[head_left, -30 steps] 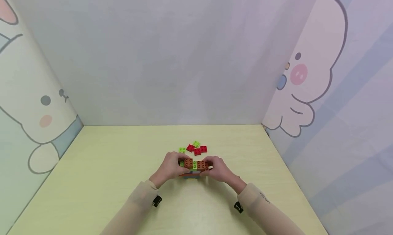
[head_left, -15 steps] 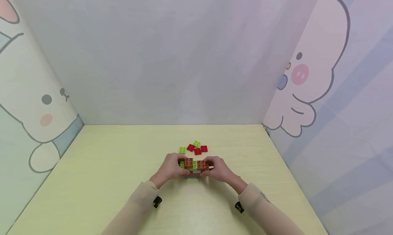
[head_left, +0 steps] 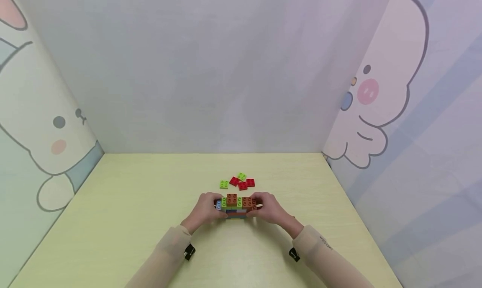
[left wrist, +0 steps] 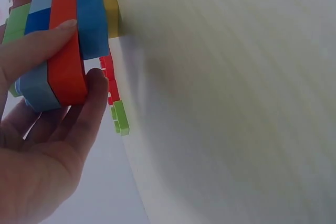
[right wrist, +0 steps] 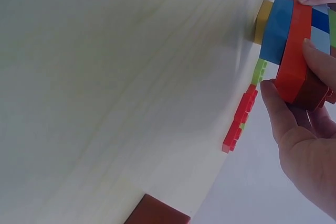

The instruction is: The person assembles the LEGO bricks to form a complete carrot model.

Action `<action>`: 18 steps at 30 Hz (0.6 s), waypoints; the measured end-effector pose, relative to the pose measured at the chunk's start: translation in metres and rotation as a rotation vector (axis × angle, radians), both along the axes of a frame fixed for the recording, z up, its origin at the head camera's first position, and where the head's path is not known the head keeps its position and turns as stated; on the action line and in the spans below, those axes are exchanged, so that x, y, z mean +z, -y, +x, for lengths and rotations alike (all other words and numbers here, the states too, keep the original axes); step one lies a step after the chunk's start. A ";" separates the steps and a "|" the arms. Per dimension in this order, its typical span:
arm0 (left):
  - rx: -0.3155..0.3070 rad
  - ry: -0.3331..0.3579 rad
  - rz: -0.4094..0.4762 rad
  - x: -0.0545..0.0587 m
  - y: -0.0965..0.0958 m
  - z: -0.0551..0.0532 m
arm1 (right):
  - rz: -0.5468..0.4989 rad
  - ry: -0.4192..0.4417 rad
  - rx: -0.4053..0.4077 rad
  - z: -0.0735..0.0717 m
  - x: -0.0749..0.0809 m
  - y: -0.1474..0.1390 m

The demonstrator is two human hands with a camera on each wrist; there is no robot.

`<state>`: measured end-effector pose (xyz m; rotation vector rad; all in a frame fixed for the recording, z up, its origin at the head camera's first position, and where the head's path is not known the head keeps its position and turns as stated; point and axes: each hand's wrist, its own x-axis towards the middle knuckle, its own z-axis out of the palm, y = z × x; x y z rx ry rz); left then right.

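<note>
One block assembly (head_left: 233, 211), multicoloured and stacked in layers, was held at the near middle of the tabletop (head_left: 158, 183). Its left end was pinched by the fingers of the left hand (head_left: 205, 208); its right end was gripped likewise by the fingers of the right hand (head_left: 268, 207). At its base a yellow brick (left wrist: 111, 11) was noted; whether this touched the tabletop could not be settled. Half a second earlier the left end had been covered, with the left hand's fingers reaching to the top brown brick (head_left: 232, 199); the left hand had since been shifted outward, and a light-blue brick (head_left: 219, 205) was exposed. The right hand's grip was little altered. By judgement, the top brown brick was already seated, and the whole was being steadied rather than added to. Loose behind, on the tabletop: three red blocks (head_left: 242, 186) and two lime blocks (head_left: 224, 184), untouched. One loose brown brick (right wrist: 157, 212), partly seen, was recorded toward the right.
</note>
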<state>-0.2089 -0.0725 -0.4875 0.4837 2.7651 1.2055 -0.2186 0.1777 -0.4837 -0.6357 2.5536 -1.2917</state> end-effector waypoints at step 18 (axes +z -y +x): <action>-0.005 -0.003 0.003 0.000 -0.001 0.000 | 0.139 -0.088 -0.043 0.000 -0.001 -0.007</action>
